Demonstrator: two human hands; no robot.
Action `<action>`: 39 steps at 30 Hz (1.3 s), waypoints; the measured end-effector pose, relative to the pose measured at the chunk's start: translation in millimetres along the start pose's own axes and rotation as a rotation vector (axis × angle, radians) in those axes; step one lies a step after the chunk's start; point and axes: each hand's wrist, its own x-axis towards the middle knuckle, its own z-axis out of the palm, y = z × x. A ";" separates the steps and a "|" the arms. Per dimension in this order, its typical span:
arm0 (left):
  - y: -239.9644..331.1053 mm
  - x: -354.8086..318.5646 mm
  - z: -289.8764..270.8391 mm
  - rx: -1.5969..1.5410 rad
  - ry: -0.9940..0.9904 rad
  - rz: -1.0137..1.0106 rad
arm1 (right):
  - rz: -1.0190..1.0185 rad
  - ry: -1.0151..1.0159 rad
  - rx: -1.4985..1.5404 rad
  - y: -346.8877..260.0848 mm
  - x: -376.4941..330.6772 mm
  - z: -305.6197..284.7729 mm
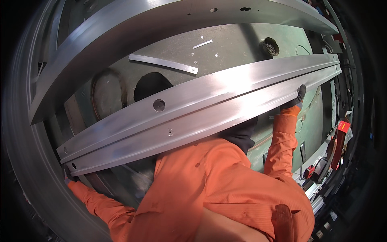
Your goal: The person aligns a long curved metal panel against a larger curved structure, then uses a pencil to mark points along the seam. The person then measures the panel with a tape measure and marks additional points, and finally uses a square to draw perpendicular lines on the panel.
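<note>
Right hand (295,102), gloved, is gripping the near edge of the long metal profile (209,104), curling over it. Left hand (69,176) is meeting the profile's left end — its degree of closure cannot be told. The wide spacing is presumably balancing the length; a larger metal beam (137,30) is running beyond both hands.

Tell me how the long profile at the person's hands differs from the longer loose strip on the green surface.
The profile is much longer and wider than the strip. The profile has the left hand at one end and the right hand on its near edge; the strip lies untouched. The profile has a lengthwise groove; the strip looks ungrooved. Both look silvery.
</note>
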 end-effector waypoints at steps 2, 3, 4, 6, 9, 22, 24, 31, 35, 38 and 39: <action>14.5 -11.2 0.3 0.032 0.007 0.054 | -0.001 -0.085 0.002 -1.5 -0.7 3.9; 24.0 -16.8 2.9 0.053 -0.002 0.089 | -0.018 -0.051 0.038 3.5 2.6 -0.8; 34.3 -22.3 14.2 0.075 -0.016 0.131 | -0.045 -0.006 0.072 3.4 1.0 -2.7; 63.5 -40.6 40.2 0.132 -0.061 0.222 | -0.001 -0.025 0.106 6.6 7.2 -26.5; 117.8 -83.9 93.0 0.155 -0.167 0.369 | -0.088 0.314 -0.067 -5.3 -14.1 3.4; 304.2 -298.1 232.5 0.307 -1.223 0.822 | -0.140 0.391 0.201 45.7 -7.0 -1.3; 317.2 -341.0 264.2 0.343 -1.493 0.886 | -0.163 0.438 0.350 22.6 -41.2 28.0; 292.9 -399.9 304.3 0.522 -1.517 1.363 | -0.224 0.475 -0.619 -43.7 -89.7 -15.2; 281.2 -400.8 298.7 0.448 -1.374 1.363 | -0.199 0.829 -1.436 -162.9 -129.8 -94.8; 282.4 -403.1 301.1 0.296 -1.495 1.249 | 0.263 0.864 -1.657 -227.7 -149.9 -166.2; 282.2 -406.7 305.1 0.244 -1.580 1.185 | 0.313 0.967 -1.666 -237.7 -156.0 -203.2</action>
